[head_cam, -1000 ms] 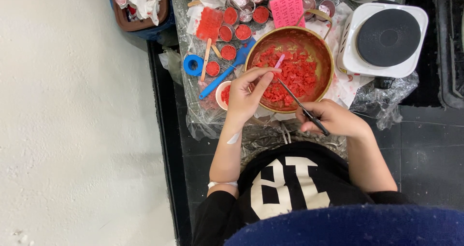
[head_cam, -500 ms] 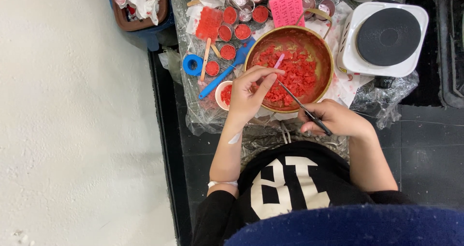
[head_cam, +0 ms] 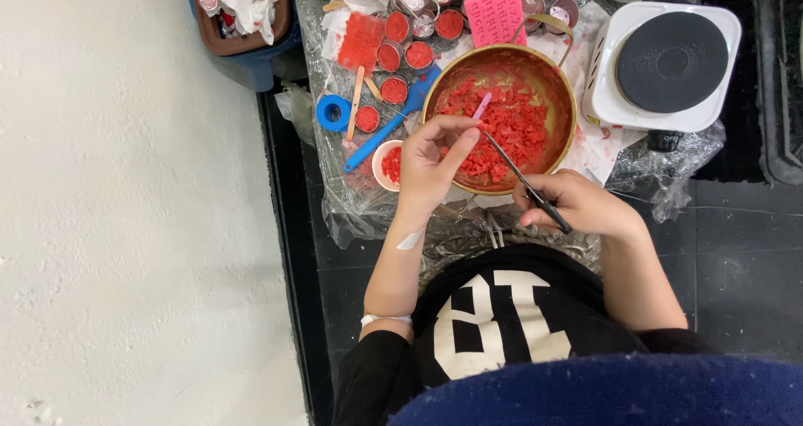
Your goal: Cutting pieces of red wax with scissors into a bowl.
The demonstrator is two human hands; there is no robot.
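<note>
Seated over a low work surface (head_cam: 351, 217) wrapped in clear plastic sheet, a person snips red material into a wide gold-coloured bowl (head_cam: 562, 100). Change since approx. 1 s ago is slight: both hands sit in near-identical spots, with the scissors (head_cam: 523, 179) angled a touch differently over the bowl's near rim, which suggests cutting goes on steadily, piece by piece, with the bowl already well filled.

Left hand (head_cam: 431, 163) is closed in a pinch, fingertips holding a small pink stick-like piece (head_cam: 482, 107) above the red chunks (head_cam: 510, 125). Right hand (head_cam: 581, 204) is wrapped round the scissor handles (how far the blades gape can't be told; they read as one thin dark line), tips pointing toward the pinched piece.

Around them, largest first: pale floor or wall (head_cam: 125, 200) to the left, dark tiled floor (head_cam: 736, 250) to the right; a white single-burner hotplate (head_cam: 669, 58) at the surface's far right corner; a brown tub in a blue bin (head_cam: 242, 33) off the far left corner; a pink perforated card (head_cam: 498, 12) at the far edge; a blue spatula (head_cam: 393, 121) left of the bowl; small round tins of red filling (head_cam: 416, 54) along the far-left part; a blue tape roll (head_cam: 335, 112) near the left edge; a small white cup of red bits (head_cam: 387, 163) just beside the left hand.
</note>
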